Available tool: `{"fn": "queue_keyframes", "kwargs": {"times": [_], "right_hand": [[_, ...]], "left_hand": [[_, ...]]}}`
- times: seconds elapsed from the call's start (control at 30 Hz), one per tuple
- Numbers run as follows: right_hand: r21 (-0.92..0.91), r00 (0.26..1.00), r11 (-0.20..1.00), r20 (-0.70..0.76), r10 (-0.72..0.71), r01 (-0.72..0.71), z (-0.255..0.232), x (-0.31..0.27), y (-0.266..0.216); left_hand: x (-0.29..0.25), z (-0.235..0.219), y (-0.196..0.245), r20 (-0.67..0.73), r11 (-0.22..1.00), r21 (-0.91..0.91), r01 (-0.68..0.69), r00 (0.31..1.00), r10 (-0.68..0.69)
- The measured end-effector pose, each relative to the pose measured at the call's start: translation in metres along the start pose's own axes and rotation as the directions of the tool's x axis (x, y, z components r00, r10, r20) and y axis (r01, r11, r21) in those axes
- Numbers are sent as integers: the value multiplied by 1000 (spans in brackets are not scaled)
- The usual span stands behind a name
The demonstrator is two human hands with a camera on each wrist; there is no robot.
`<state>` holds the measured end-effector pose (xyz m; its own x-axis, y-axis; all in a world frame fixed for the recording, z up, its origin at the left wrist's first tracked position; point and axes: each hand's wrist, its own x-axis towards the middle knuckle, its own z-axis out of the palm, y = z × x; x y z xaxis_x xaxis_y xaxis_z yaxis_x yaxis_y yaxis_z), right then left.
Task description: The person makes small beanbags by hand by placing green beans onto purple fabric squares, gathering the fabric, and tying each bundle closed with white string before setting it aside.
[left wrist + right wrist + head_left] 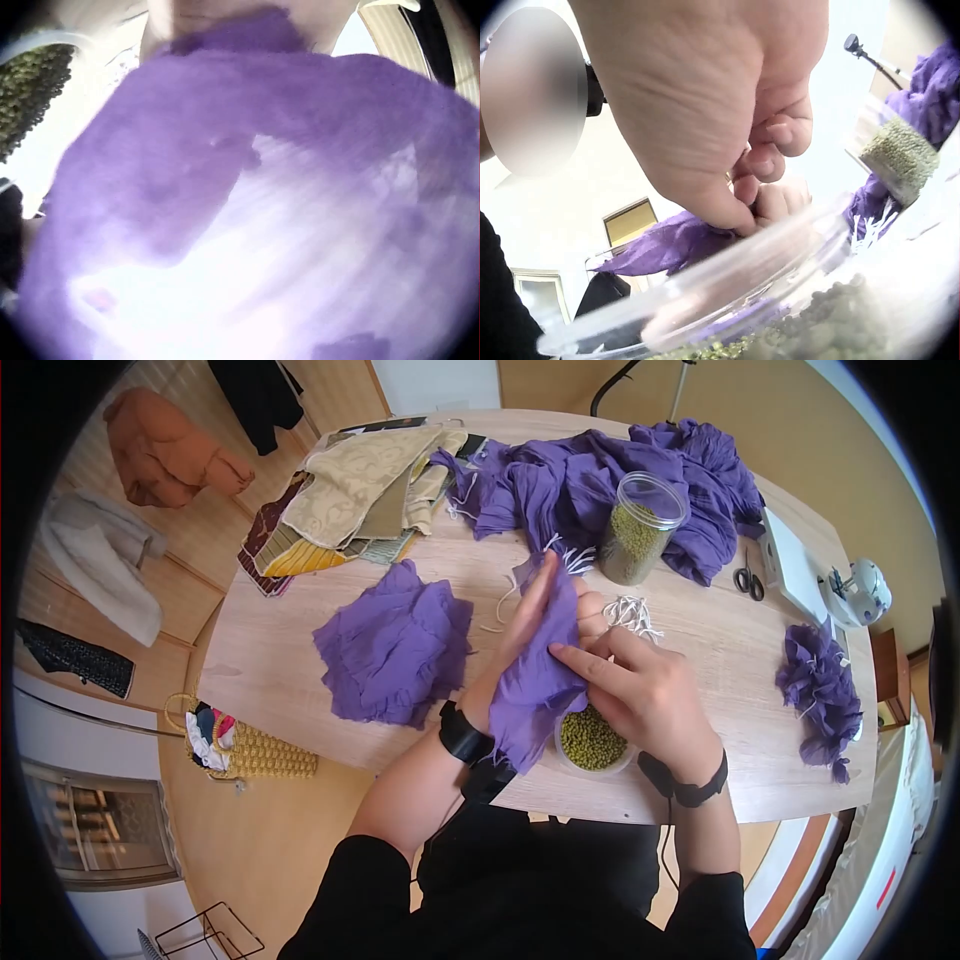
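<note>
A piece of purple cloth [540, 660] lies across my left hand [520, 628], its lower end hanging over the wrist. The fingers of that hand are bent at the cloth's right side and hold it. My right hand [650, 695] pinches the cloth's right edge, with the index finger on top and the thumb below. In the left wrist view, the purple cloth [172, 150] fills most of the picture and hides the palm. Under the hands stands an open tub of green beans [592, 742], partly covered by the right hand. White strings [632, 616] lie just beyond.
Left of the hands is a stack of purple cloth pieces [400, 645]. Patterned fabrics [355, 490], a large purple cloth [560, 480] and a jar of green beans [640, 535] stand behind. Scissors [748, 582], a small sewing machine [858, 592] and a gathered purple bundle [822, 695] are at right.
</note>
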<state>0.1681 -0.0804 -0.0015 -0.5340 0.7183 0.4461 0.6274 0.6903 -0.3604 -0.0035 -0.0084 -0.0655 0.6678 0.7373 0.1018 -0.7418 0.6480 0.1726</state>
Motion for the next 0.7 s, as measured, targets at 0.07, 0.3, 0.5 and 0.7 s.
{"fn": "queue_keyframes", "kwargs": {"times": [0.07,0.3,0.5,0.7], "right_hand": [[29,993,996,-85,-76,79,3,-1,4],[230,969,971,-217,117,-65,7,-4,5],[483,846,798,-191,499,-361,3,-8,8],[830,793,491,-103,600,-264,2,-7,23]], "left_hand": [[-1,12,-6,-53,994,111,20,999,-14],[-28,63,-27,-283,737,675,22,931,231],[-13,6,-32,-89,791,608,64,996,-13],[-14,36,-26,-49,401,910,102,989,-141]]}}
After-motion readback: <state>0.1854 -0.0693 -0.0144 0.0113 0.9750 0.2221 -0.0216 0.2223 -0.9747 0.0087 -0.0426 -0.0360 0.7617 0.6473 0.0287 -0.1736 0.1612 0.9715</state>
